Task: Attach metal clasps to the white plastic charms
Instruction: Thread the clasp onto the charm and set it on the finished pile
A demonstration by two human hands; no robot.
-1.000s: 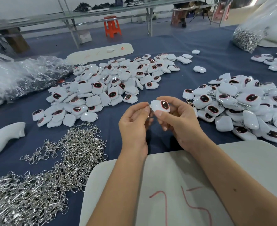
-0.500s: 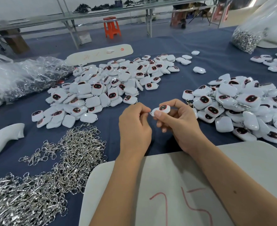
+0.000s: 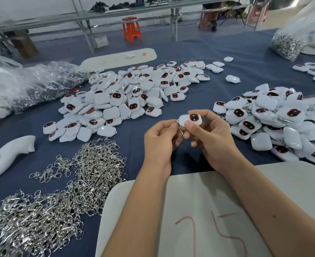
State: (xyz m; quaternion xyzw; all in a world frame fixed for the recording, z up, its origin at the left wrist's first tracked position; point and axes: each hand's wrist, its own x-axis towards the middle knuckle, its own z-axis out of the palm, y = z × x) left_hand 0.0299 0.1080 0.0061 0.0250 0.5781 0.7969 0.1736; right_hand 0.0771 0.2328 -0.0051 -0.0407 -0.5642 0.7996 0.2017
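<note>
- The right hand point(image 3: 213, 140) is turning the white charm point(image 3: 190, 120) so its dark, red-rimmed face is showing broadly toward the camera again, after being tilted edge-on half a second ago.
- A metal clasp point(image 3: 180, 129) is now hanging in plain sight from the charm's left end, between the two hands.
- The left hand point(image 3: 159, 140) is pinching at that end, its fingertips sitting slightly lower than before.

Glossy white plastic on held charm point(image 3: 190, 120), dark shiny oval inset. Bright polished metal on clasp point(image 3: 180, 129) and loose clasp heap point(image 3: 56, 197). Matt blue cloth over desk point(image 3: 227, 52). Smooth matt white board point(image 3: 199, 210). Clear crinkled plastic bags point(image 3: 32, 84).
</note>
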